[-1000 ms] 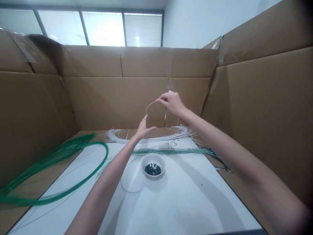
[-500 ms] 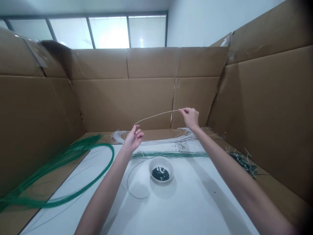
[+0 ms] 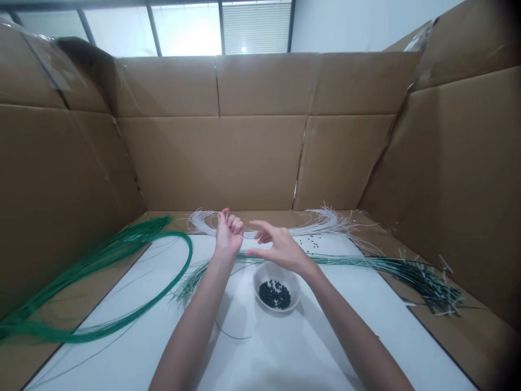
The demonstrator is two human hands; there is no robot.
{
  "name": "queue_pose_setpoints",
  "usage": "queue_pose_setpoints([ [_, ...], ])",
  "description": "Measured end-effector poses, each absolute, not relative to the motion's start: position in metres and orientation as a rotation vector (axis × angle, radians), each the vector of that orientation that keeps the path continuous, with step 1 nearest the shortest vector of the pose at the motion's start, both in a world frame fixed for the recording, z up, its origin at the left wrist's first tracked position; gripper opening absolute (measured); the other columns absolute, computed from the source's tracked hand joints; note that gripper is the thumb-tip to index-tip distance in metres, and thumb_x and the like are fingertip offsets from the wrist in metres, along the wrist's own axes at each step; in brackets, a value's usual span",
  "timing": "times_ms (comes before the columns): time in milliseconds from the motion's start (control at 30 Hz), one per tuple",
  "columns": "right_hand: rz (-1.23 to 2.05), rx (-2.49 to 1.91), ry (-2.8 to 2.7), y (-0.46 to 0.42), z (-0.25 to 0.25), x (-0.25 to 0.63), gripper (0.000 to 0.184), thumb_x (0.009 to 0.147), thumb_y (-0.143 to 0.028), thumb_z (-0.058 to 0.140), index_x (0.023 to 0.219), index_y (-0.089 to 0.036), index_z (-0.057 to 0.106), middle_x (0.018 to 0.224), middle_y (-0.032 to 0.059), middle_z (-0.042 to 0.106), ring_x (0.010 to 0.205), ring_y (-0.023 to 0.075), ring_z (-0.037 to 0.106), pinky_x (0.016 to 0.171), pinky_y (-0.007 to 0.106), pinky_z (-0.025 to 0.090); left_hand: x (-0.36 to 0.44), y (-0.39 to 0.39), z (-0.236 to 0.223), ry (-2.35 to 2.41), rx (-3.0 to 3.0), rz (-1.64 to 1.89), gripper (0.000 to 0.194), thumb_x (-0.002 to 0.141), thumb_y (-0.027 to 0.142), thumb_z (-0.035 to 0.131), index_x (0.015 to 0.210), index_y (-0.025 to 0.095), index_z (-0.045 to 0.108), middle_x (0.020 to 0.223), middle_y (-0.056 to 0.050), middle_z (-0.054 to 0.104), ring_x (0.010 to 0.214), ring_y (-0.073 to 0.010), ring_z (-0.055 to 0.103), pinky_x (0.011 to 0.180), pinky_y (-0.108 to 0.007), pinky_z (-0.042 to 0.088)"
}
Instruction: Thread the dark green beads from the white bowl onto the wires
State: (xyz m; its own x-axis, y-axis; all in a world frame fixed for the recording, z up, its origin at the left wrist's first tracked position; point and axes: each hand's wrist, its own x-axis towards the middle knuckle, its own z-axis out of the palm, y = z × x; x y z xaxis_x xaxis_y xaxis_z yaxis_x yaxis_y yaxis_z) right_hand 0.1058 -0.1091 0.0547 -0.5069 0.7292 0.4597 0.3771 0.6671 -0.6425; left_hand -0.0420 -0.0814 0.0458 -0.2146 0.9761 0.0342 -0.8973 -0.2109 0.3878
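Sitting on the surface [image 3: 303, 347] in the head view, the white bowl [image 3: 294, 293] presumably keeps dark pieces [image 3: 273, 296] together, near the wide-spread right hand [image 3: 281, 247]; whether the curled left hand [image 3: 228, 234] holds anything, I cannot tell.

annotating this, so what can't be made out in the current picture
Head view throughout:
Left hand: its curled fingers hide whether it holds anything.
Bowl: right hand hides part of its far rim.
Dark pieces inside: too small to count.
Green coil: cut off by the left edge.
Crosswise green bundle: left forearm hides part.
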Motion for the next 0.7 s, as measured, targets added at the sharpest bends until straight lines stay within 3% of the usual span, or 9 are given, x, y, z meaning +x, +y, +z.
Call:
queue_pose_setpoints([
  [100, 0.693, -0.854, -2.1, -0.113, 0.051, 0.095, 0.016, 0.073, -0.028, 0.057, 0.083, -0.019, 0.067, 0.07, 0.0028, 0.068, 0.064, 0.0142, 0.061, 0.064, 0.026, 0.046, -0.036, -0.077, 0.037, 0.393, 0.315, 1.761, 0.028, 0.091, 0.033, 0.025, 0.074, 0.019, 0.042, 0.044, 0.008, 0.018, 0.033, -0.0049, 0.017, 0.034, -0.015, 0.016],
  [233, 0.797, -0.806, -1.862, -0.102, 0.047, 0.092, 0.012, 0.069, -0.028, 0.061, 0.071, -0.018, 0.068, 0.071, 0.0034, 0.069, 0.066, 0.0152, 0.062, 0.065, 0.026, 0.047, -0.028, -0.074, 0.029, 0.514, 0.354, 1.643, 0.028, 0.089, 0.036, 0.032, 0.075, 0.016, 0.047, 0.047, 0.006, 0.03, 0.038, -0.0048, 0.031, 0.04, -0.014, 0.027],
  [367, 1.07, -0.778, -1.377, -0.086, 0.043, 0.097, 0.016, 0.063, -0.03, 0.067, 0.068, -0.015, 0.066, 0.061, 0.0007, 0.064, 0.058, 0.0118, 0.059, 0.061, 0.025, 0.048, -0.037, -0.076, 0.031, 0.859, 0.73, 1.035, 0.061, 0.076, 0.062, 0.032, 0.077, 0.008, 0.059, 0.065, -0.008, 0.056, 0.048, -0.0101, 0.045, 0.049, -0.024, 0.04],
  [500, 1.28, -0.627, -0.916, -0.072, 0.042, 0.111, 0.02, 0.058, -0.03, 0.072, 0.065, -0.015, 0.06, 0.066, -0.0008, 0.062, 0.068, 0.0111, 0.061, 0.069, 0.026, 0.05, -0.088, -0.088, 0.045, 1.09, 1.163, 0.464, 0.08, 0.071, 0.071, 0.023, 0.071, 0.003, 0.067, 0.071, -0.017, 0.064, 0.045, -0.0101, 0.041, 0.041, -0.022, 0.033],
  [600, 1.264, -0.504, -0.755, -0.065, 0.046, 0.12, 0.027, 0.055, -0.03, 0.074, 0.063, -0.015, 0.054, 0.076, 0.001, 0.064, 0.079, 0.0145, 0.062, 0.077, 0.032, 0.05, -0.147, -0.099, 0.05, 1.098, 1.233, 0.542, 0.081, 0.074, 0.067, 0.019, 0.071, 0.002, 0.067, 0.069, -0.02, 0.065, 0.041, -0.0089, 0.035, 0.037, -0.022, 0.027],
  [700, 1.117, -0.475, -0.744, -0.055, 0.053, 0.115, 0.028, 0.057, -0.033, 0.072, 0.064, -0.017, 0.05, 0.068, -0.0031, 0.06, 0.063, 0.0086, 0.059, 0.072, 0.029, 0.051, -0.196, -0.102, 0.039, 1.572, 1.108, 0.933, 0.073, 0.073, 0.064, 0.023, 0.072, 0.006, 0.066, 0.07, -0.017, 0.065, 0.044, -0.0113, 0.043, 0.039, -0.022, 0.031],
])
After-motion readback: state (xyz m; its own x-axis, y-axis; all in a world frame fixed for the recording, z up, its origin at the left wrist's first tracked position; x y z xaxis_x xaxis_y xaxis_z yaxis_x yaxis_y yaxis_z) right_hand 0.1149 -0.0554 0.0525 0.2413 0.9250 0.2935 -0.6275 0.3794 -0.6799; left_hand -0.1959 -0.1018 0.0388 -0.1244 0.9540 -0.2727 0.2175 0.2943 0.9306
